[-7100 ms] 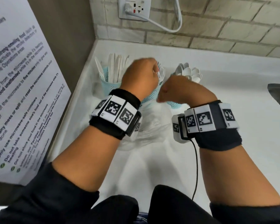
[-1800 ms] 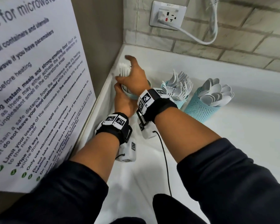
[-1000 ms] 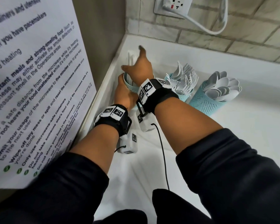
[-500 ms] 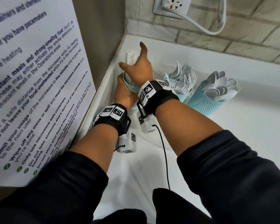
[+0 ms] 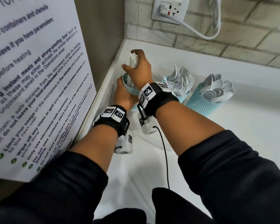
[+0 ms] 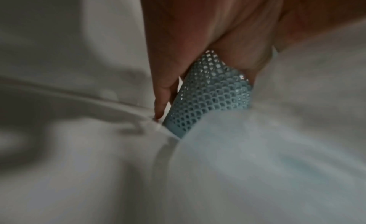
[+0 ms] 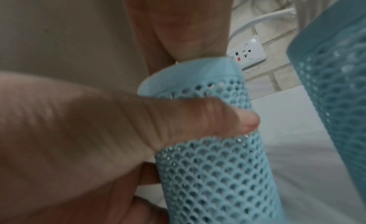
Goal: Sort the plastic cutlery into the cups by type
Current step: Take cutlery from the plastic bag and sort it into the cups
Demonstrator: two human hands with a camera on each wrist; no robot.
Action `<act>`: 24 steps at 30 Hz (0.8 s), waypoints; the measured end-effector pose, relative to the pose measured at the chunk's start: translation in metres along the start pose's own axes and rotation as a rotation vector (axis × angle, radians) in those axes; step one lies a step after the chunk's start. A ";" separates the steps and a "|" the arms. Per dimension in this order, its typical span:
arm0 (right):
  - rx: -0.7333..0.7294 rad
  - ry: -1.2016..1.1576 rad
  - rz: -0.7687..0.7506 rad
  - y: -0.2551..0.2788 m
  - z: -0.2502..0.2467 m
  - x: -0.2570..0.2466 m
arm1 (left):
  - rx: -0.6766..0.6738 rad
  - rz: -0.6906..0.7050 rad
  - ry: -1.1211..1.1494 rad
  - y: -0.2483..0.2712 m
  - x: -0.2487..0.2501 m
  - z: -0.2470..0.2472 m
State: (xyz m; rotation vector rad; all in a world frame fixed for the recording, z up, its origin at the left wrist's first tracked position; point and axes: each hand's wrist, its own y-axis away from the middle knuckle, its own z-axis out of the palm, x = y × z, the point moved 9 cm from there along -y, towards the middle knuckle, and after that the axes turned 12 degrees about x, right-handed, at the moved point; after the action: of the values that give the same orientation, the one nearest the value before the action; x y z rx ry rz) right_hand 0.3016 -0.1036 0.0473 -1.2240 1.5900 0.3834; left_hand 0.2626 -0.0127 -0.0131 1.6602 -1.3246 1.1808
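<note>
Left hand (image 5: 122,94) grips the knife cup (image 5: 128,85); right hand (image 5: 140,68) curls round its knives (image 5: 132,61).

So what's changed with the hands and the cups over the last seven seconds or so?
Both hands left the middle cup for the corner cup. The left hand now grips its side; the right hand curls over the white cutlery standing in it. The fork cup and spoon cup stay full and upright.

Three cups stood in a row on my counter (image 5: 233,143), knife cup (image 5: 128,85) leftmost in the corner beside the poster (image 5: 31,78), fork cup (image 5: 181,96) in the middle, spoon cup (image 5: 200,104) rightmost, wall socket (image 5: 170,9) behind them.
</note>
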 end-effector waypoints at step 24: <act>-0.069 0.658 -0.028 0.020 -0.120 0.041 | -0.433 0.114 -0.538 0.060 0.015 0.090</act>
State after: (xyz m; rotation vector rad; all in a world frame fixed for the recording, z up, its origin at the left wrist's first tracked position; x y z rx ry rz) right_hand 0.2241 -0.2057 0.0542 -1.5180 2.1186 0.0043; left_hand 0.2255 -0.1143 -0.0307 1.6416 -1.8664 0.4507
